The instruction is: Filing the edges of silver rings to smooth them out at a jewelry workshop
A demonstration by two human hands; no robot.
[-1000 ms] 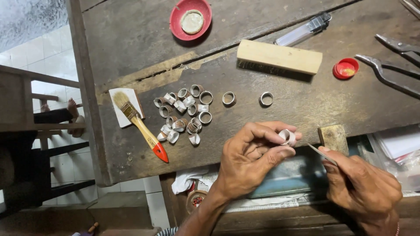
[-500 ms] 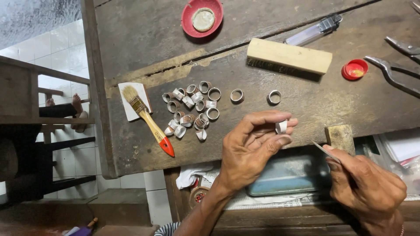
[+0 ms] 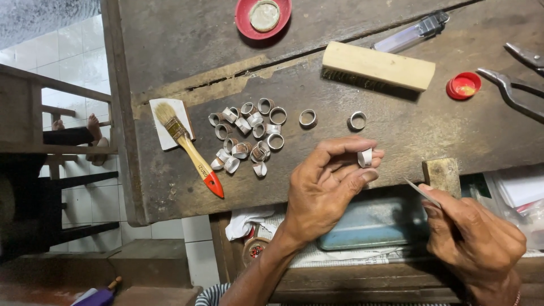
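Left hand (image 3: 326, 184) pinches a small metal ring (image 3: 365, 157) at its fingertips over the table (image 3: 170, 51) edge, right hand (image 3: 473, 238) gripping a thin pointed tool (image 3: 422, 192), tip aimed up-left at it, close.

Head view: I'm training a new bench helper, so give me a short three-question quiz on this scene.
1. True or false: the left hand pinches a small metal ring.
2. What does the right hand hold? A) thin metal tool B) paintbrush C) pliers
3. Which lies nearer the ring pile: the paintbrush or the wooden brush block?

Key: 1 true; 2 A; 3 paintbrush.
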